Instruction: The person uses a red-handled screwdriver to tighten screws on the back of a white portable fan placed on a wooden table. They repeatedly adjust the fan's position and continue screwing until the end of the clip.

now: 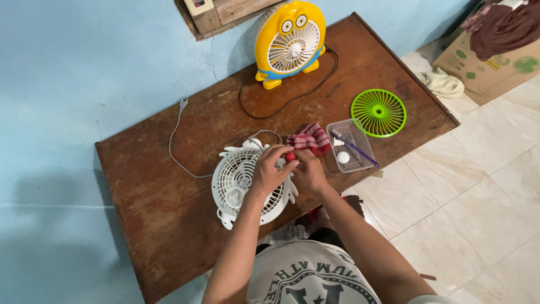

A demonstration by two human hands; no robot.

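Left hand (269, 170) curled over the right edge of the white fan (243, 183), fingers bent and closed around a small red-handled tool (289, 157), looks like a screwdriver grip, only the red tip shows. Right hand (308, 171) just beside it, touching, fingers folded in toward the same red tool; can't tell whether it grips the tool or only steadies it. Both forearms come up from the near edge and converge at the fan's right side, wrists slightly raised

White fan lies flat, grille up, on the near-left part of the wooden table (169, 236); its grey cord (175, 141) trails left and far, plug lying loose on the table

Progress, judged: white grille still on the fan, so work at this fan is early or mid-way. Green grille (378, 112) already lying separate at far right. Clear plastic tray (351, 145) between it and the hands holds a purple stick-like tool and a small white part. Red checked cloth (309, 138) just far of the hands

Yellow fan (289, 42) stands upright at the far edge against the blue wall, black cord looped on the table
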